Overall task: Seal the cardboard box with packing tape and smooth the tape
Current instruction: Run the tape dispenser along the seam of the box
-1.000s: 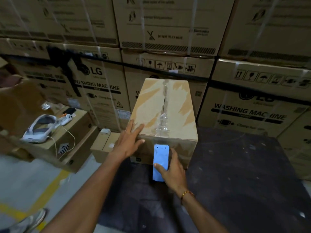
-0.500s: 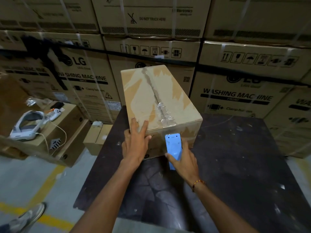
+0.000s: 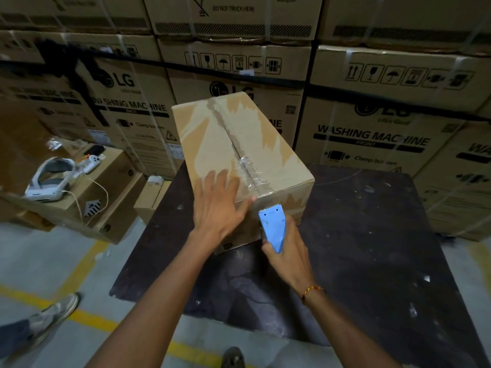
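A closed cardboard box lies on a dark table, turned at an angle. Crumpled clear tape covers the near part of its centre seam. My left hand rests flat, fingers spread, on the box's near top corner. My right hand grips a blue tape dispenser held against the box's near end face, its toothed edge just under the top edge. The tape roll itself is hidden.
Stacked washing-machine cartons wall off the back. At the left, a low carton carries a white headset with a cable. A small box stands beside the table. Someone's shoe is on the yellow-lined floor.
The box has turned, its near end swinging right. My left hand slid further onto the box top. The dispenser rose to the box's top edge.
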Available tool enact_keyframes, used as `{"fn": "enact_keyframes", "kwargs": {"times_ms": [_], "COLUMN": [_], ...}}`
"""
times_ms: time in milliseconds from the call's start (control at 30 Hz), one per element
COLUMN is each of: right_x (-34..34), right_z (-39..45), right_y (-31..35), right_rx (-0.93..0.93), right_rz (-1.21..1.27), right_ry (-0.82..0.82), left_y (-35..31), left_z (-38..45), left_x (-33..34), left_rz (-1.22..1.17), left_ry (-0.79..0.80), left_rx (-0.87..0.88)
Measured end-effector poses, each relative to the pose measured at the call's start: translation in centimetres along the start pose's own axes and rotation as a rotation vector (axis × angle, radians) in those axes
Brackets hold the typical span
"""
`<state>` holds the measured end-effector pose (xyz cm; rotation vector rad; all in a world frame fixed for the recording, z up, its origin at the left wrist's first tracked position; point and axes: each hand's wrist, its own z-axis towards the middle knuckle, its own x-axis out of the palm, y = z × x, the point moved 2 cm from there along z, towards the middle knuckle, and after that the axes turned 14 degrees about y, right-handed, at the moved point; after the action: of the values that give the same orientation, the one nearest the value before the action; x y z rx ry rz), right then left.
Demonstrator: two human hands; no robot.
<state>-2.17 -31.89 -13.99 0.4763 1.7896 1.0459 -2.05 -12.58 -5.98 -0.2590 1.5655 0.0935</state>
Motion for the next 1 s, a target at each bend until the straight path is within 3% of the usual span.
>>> {"fn": "enact_keyframes", "kwargs": {"times_ms": [100, 200, 600, 1000], "right_x": [-0.4, -0.8, 0.3, -0.2], "right_z": [-0.1, -0.1, 1.1, -1.9], "right_y": [0.0, -0.1, -0.4, -0.4], "right_rx": [-0.019, -0.029, -0.009, 0.007], "right_rz": [-0.029, -0.040, -0.150, -0.052], "right_ry": [-0.011, -0.008, -0.009, -0.031], "left_y": [-1.5, -1.2, 0.4, 0.5], "left_z": [3.7, 5.1, 5.5, 5.7], "left_x": [0.3, 1.5, 2.3, 2.5], "left_rz": [-0.017, 0.063, 0.103, 0.069], "left_ry": [0.191, 0.281, 0.289, 0.300], "left_rx": [0.211, 0.307, 0.376, 0.381]}}
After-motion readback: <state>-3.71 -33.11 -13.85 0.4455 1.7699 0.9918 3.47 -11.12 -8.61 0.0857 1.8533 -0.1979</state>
